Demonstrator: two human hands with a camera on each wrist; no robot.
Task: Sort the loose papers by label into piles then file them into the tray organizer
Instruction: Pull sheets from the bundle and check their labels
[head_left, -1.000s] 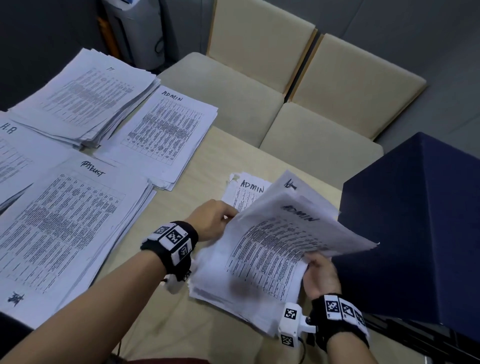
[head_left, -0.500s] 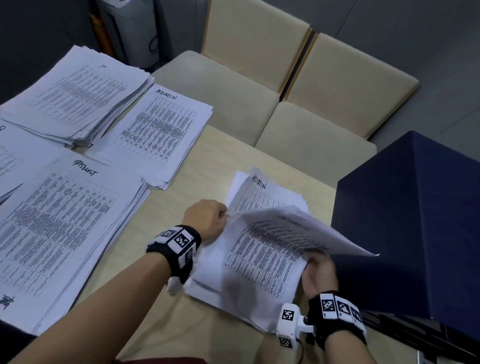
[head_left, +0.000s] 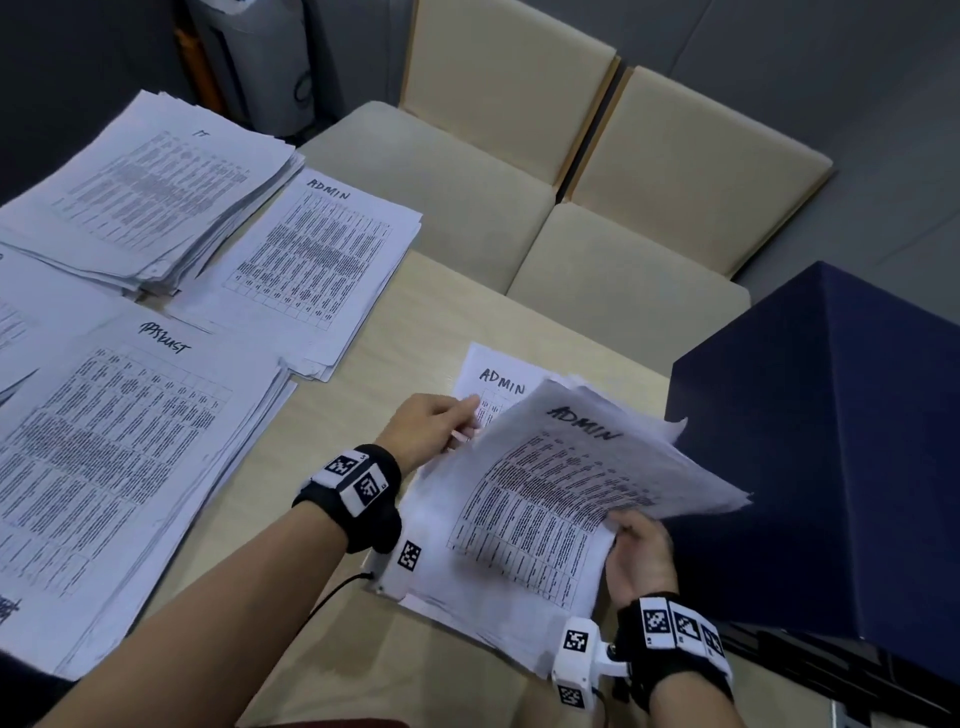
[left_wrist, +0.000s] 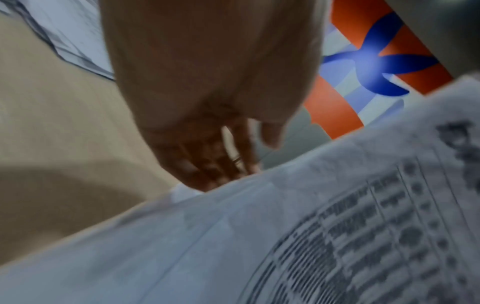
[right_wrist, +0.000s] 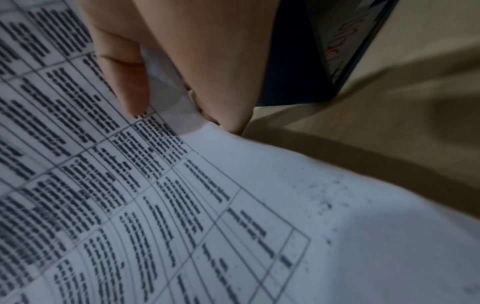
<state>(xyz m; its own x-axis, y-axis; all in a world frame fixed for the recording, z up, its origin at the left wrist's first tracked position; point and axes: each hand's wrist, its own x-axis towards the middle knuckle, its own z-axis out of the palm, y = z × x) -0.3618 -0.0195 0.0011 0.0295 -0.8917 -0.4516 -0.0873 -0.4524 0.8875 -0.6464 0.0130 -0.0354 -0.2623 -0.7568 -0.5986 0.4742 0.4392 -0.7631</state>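
Pinching ADMIN sheets, right hand holds them raised; straight-fingered left hand touches them.

Right hand pinches papers under its thumb; left hand extends straight fingers forward.

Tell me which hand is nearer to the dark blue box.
Right. The right hand grips the lifted ADMIN sheets right beside the dark blue box; the left hand is across those sheets, farther from it.
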